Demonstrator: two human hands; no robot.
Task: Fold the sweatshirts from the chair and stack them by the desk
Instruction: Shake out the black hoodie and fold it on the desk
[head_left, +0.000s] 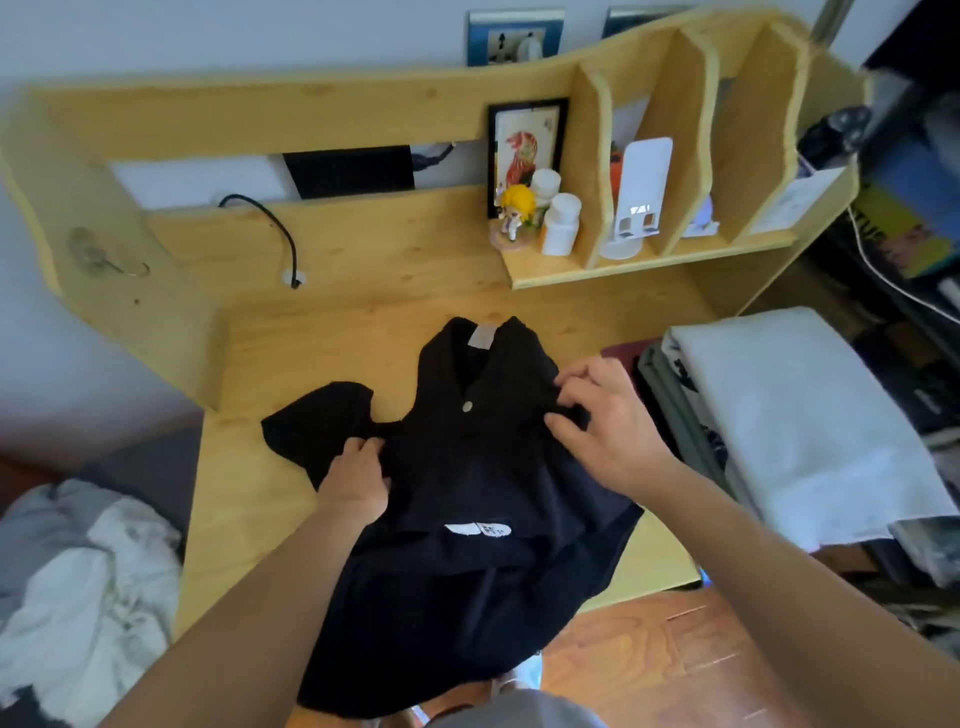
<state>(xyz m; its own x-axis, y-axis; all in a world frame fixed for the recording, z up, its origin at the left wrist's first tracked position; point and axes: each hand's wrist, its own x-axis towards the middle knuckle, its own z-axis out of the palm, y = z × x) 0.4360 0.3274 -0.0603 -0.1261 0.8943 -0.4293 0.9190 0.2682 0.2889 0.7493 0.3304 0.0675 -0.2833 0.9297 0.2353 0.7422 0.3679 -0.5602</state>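
Note:
A black collared shirt (467, 483) with a small button and a white print lies face up on the wooden desk (332, 332), its lower part hanging over the front edge. My left hand (358, 478) pinches the fabric at the base of the left sleeve. My right hand (597, 410) pinches the fabric at the right shoulder, where the sleeve is folded in. A stack of folded clothes (789, 415), white on top, sits to the right of the desk. A pile of unfolded white and grey garments (83, 566) lies at the lower left.
A shelf unit (649, 171) at the desk's back right holds a framed picture, a small figurine (514, 213), white bottles and a white stand. A black cable (275, 228) curls onto the desk at the back left. Wooden floor shows below the desk edge.

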